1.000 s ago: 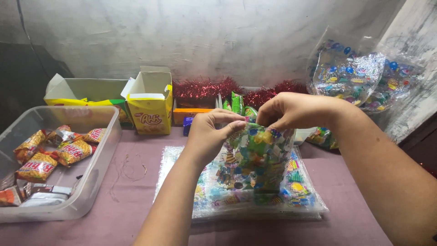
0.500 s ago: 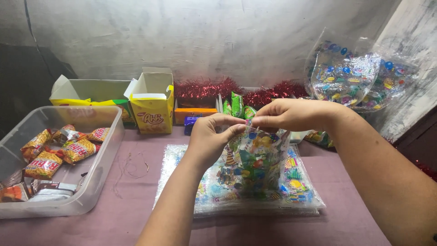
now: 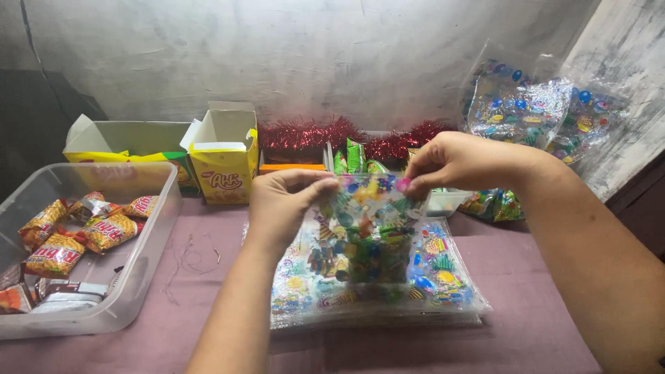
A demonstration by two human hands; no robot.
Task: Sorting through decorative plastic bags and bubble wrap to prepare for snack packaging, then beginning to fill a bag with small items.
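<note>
We pinch the filled printed treat bag [image 3: 364, 232] upright at its top corners, left hand [image 3: 282, 208] and right hand [image 3: 458, 163] equally near, above the stack of flat bags [image 3: 429, 284] at table centre.

Rough grey plastered wall [image 3: 332, 62] (stained, unevenly lit) behind a table under mauve cloth [image 3: 540, 325]; dark area at left.

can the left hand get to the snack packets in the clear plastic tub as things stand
Probably yes, once freed: the left hand pinches the printed clear plastic bag with the right hand. The open-topped clear plastic tub of orange snack packets sits just leftward, nothing between.
</note>
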